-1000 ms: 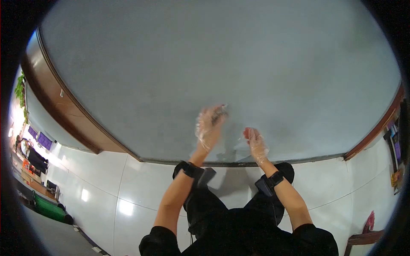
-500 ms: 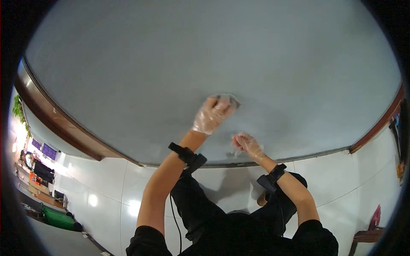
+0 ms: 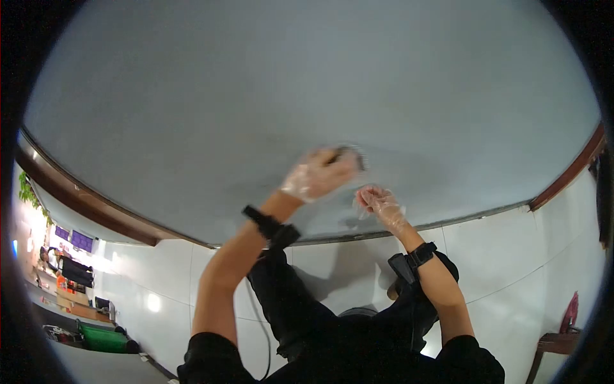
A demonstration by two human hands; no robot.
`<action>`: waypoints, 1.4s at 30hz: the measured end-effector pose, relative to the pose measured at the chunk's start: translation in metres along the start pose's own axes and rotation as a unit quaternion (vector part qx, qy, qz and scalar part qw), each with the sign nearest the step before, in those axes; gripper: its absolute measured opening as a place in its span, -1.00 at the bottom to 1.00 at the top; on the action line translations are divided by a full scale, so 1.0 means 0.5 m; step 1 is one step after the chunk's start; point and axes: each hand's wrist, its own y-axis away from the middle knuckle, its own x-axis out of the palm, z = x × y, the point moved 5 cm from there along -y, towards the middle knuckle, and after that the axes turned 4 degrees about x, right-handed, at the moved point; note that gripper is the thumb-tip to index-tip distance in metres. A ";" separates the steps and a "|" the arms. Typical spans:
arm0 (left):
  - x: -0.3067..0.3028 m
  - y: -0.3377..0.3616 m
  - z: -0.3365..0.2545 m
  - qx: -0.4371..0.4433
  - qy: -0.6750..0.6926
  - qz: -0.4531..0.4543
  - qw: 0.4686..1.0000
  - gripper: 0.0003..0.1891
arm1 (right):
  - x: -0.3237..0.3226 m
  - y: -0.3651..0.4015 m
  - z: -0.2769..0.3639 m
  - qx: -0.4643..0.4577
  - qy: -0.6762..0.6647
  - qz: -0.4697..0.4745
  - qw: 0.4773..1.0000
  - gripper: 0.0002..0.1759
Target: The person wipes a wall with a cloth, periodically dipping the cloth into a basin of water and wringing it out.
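Note:
A large grey-blue wall panel (image 3: 384,77) fills the upper view. My left hand (image 3: 321,174), in a clear plastic glove and blurred by motion, is closed on a grey scrubbing pad (image 3: 353,157) pressed to the panel. To the right and a little lower, my right hand (image 3: 378,201), also in a clear glove, has its fingers curled together near the panel's lower part. Whether anything sits inside those fingers is hidden.
White floor tiles (image 3: 499,256) lie below the panel. A brown stool (image 3: 558,343) with a pink bag (image 3: 570,312) stands at the lower right. Far left are another person (image 3: 71,269), a green roll-shaped object (image 3: 105,339) and a plant (image 3: 27,191).
My left hand has shifted slightly with the pad, which now looks turned. My right hand has moved a little right and up. The view has tilted slightly.

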 end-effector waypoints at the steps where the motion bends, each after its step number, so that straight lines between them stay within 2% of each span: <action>1: 0.024 0.079 0.010 0.129 -0.267 0.074 0.952 -0.68 | 0.001 0.004 0.007 0.000 -0.013 0.005 1.000 -0.66; 2: 0.053 0.146 0.028 0.247 -0.509 0.139 0.813 -0.64 | 0.001 0.004 0.010 0.002 -0.017 0.005 1.000 -0.66; 3: -0.009 0.136 0.038 0.105 -0.347 0.101 0.926 -0.61 | -0.001 0.005 0.012 0.003 -0.008 -0.005 1.000 -0.66; 4: -0.068 0.127 0.054 -0.045 -0.165 0.060 0.983 -0.58 | -0.002 0.006 0.015 0.004 0.002 -0.015 1.000 -0.66; 5: -0.079 0.130 0.062 -0.072 -0.126 0.062 0.988 -0.56 | -0.001 0.013 0.022 0.004 -0.004 -0.016 1.000 -0.66; 8: -0.079 0.073 0.042 -0.074 -0.124 0.089 0.986 -0.66 | -0.016 0.038 0.051 -0.022 -0.036 -0.039 0.998 -0.65; 9: -0.013 0.101 0.046 -0.102 -0.070 0.044 0.991 -0.83 | -0.016 0.042 0.060 -0.015 -0.046 -0.054 0.997 -0.65; 10: -0.004 0.066 0.042 -0.100 -0.068 0.044 0.992 -0.83 | -0.024 0.045 0.062 -0.007 -0.056 -0.069 0.996 -0.65; 12: 0.001 -0.015 0.008 -0.035 -0.032 -0.026 0.999 -0.93 | -0.039 0.041 0.057 -0.016 -0.087 -0.073 0.993 -0.64; 14: 0.017 -0.108 -0.023 -0.051 -0.048 0.001 0.998 -0.91 | -0.055 0.034 0.049 -0.025 -0.118 -0.072 0.990 -0.62; 16: 0.055 -0.201 -0.049 -0.029 -0.020 0.121 0.992 -0.87 | -0.068 0.029 0.047 -0.085 -0.175 -0.065 0.979 -0.54; 17: 0.068 -0.247 -0.064 -0.033 -0.011 0.104 0.994 -0.85 | -0.068 0.035 0.053 -0.087 -0.175 -0.066 0.979 -0.54; 19: 0.094 -0.318 -0.086 -0.038 -0.001 0.085 0.996 -0.84 | -0.081 0.068 0.097 -0.260 -0.289 -0.092 0.917 -0.64; 20: 0.111 -0.350 -0.094 -0.038 0.015 0.082 0.996 -0.82 | -0.092 0.065 0.095 -0.261 -0.286 -0.095 0.917 -0.64; 22: 0.111 -0.367 -0.100 -0.034 0.036 0.106 0.993 -0.81 | -0.130 0.047 0.056 -0.169 -0.364 -0.166 0.901 -0.67; 23: 0.095 -0.350 -0.096 -0.032 0.039 0.104 0.993 -0.81 | -0.146 0.043 0.046 -0.169 -0.363 -0.170 0.900 -0.67; 25: 0.065 -0.296 -0.077 -0.011 -0.009 0.123 0.992 -0.77 | -0.168 0.024 0.025 -0.113 -0.348 -0.125 0.922 -0.71; 27: 0.039 -0.195 -0.047 -0.004 -0.066 0.038 0.997 -0.72 | -0.170 0.036 0.037 -0.099 -0.352 -0.126 0.922 -0.73; 29: 0.004 -0.099 -0.008 -0.023 -0.046 0.012 0.999 -0.69 | -0.173 0.044 0.039 -0.089 -0.357 -0.127 0.921 -0.75; 31: -0.042 -0.050 0.017 -0.040 -0.107 0.010 0.993 -0.68 | -0.175 0.048 0.037 -0.078 -0.353 -0.155 0.919 -0.76; 35: -0.037 -0.090 0.010 -0.052 -0.098 0.033 0.993 -0.65 | -0.176 0.070 0.050 -0.045 -0.361 -0.187 0.913 -0.80; 37: -0.014 -0.144 -0.002 -0.026 -0.059 0.002 0.998 -0.66 | -0.177 0.068 0.044 -0.014 -0.344 -0.202 0.917 -0.80; 40: 0.032 -0.238 -0.032 -0.029 -0.020 0.006 0.999 -0.78 | -0.177 0.065 0.044 -0.023 -0.366 -0.220 0.904 -0.83; 42: 0.078 -0.306 -0.058 -0.005 -0.047 0.030 0.998 -0.78 | -0.187 0.059 0.033 -0.034 -0.382 -0.210 0.899 -0.83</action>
